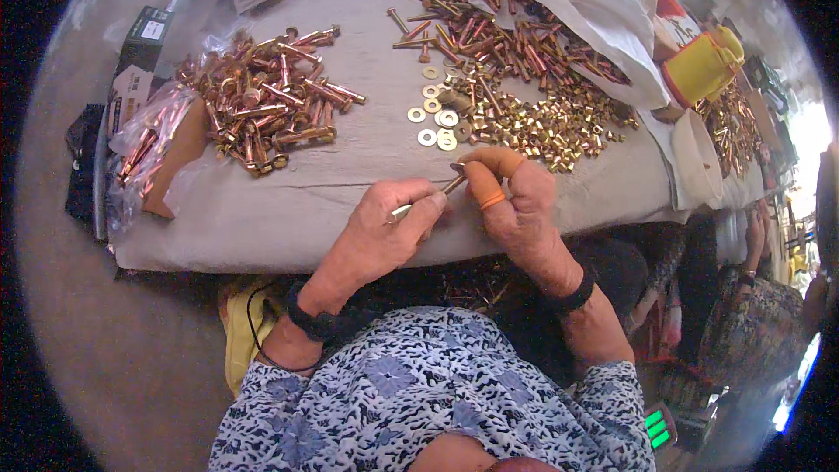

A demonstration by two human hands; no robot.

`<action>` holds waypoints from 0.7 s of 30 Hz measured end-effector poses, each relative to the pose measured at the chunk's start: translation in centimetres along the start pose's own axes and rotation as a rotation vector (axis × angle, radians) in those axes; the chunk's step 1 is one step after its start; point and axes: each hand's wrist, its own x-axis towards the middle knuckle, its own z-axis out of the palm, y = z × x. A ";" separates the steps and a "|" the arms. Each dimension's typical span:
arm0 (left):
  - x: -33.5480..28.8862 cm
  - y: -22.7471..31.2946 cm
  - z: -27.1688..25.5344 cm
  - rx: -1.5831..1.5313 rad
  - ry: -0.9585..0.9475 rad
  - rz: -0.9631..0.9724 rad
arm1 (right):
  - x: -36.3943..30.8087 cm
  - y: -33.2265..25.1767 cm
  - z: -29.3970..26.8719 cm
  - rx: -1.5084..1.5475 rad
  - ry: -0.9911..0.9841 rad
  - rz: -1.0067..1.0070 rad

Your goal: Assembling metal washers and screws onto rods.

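Over the table's near edge, my left hand (384, 232) is closed around a brassy metal bolt (454, 183), its shaft slanting up to the right. My right hand (520, 205) has orange covers on its thumb and a finger, and those are pinched at the bolt's upper end. A small dark part shows at that end; its kind is hard to make out. Just beyond my hands lie several flat washers (427, 137). Beside them, to the right, spreads a heap of small gold nuts or sleeves (559, 127).
Bolts with fittings are piled (271, 109) at left, near a clear plastic bag (149, 144) and cardboard. Loose bolts (524, 45) spill beside a white sack (581, 0) at far right. A white bowl (696, 153) and yellow cloth item (699, 68) stand at the right edge.
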 end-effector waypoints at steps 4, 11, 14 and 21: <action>-0.4 0.9 -0.1 -0.349 -0.087 -0.232 | 0.0 0.0 0.0 -0.121 -0.001 -0.140; -0.5 0.8 0.0 -0.585 -0.124 -0.276 | 0.0 0.2 -0.2 -0.155 0.084 -0.386; -0.5 0.0 -0.1 -0.717 -0.160 -0.294 | -0.1 -0.2 -0.5 -0.202 0.044 -0.407; 0.0 -1.1 0.4 -1.066 -0.285 -0.329 | -1.0 0.2 -0.3 -0.076 0.061 -0.212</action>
